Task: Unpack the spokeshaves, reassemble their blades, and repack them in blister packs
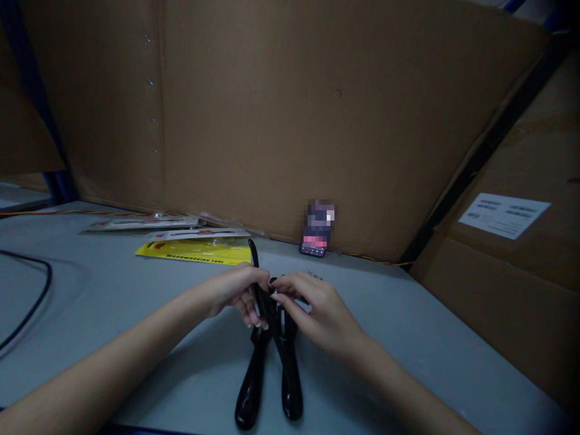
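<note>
Though dim, hands [317, 302] w/ prob. tool [290, 386]

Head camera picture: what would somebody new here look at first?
Probably the shiny black objects with thick, rounded handles, low in the middle, with the person's bare left hand and bare right hand at their upper part. Next might come the bright yellow printed card, lying behind the left hand on the grey tabletop. The pink-and-dark, blurred phone screen also stands out, near the brown cardboard wall.
</note>
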The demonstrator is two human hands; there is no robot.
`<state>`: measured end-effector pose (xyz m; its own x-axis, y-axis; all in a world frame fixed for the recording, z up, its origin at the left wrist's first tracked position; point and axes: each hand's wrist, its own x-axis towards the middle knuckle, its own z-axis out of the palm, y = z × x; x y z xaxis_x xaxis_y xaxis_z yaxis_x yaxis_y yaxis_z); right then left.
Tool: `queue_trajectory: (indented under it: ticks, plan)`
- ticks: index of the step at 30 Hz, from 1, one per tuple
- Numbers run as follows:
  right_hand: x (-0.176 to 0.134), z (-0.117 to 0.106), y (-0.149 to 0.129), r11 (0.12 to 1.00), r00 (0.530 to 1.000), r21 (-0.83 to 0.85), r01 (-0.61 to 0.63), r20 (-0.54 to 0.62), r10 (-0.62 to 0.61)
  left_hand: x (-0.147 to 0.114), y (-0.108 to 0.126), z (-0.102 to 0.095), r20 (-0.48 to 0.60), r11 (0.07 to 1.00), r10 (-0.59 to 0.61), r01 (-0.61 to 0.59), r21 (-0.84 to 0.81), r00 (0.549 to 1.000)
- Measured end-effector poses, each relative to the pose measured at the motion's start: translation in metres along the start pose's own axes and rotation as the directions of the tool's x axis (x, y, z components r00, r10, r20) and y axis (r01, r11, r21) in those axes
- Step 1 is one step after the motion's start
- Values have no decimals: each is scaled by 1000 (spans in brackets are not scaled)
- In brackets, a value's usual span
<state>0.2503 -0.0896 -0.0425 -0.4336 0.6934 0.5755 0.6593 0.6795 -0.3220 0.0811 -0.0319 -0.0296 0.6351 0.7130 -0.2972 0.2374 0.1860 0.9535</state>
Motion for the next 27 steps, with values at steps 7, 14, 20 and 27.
queue_trajectory:
  ticks: [7, 14, 20, 27]
  plan:
    - [1, -5, 1, 895, 947, -310, 322, 88, -310, 2, -3, -4, 43, 999, -43, 44, -31, 998]
    - [-3, -7, 8, 866, 910, -280, 413, 89, -405, 6, -9, -8, 85, 988, -77, 87, -128, 993]
    - [-1, -17, 21, 951, 960, -169, 258, -64, -272, 4, -4, -5, 17, 994, -12, 13, -112, 1000]
    - [3, -30, 74, 910, 915, -131, -393, 46, 401, 3, 1, -5, -94, 991, 86, -95, -96, 992]
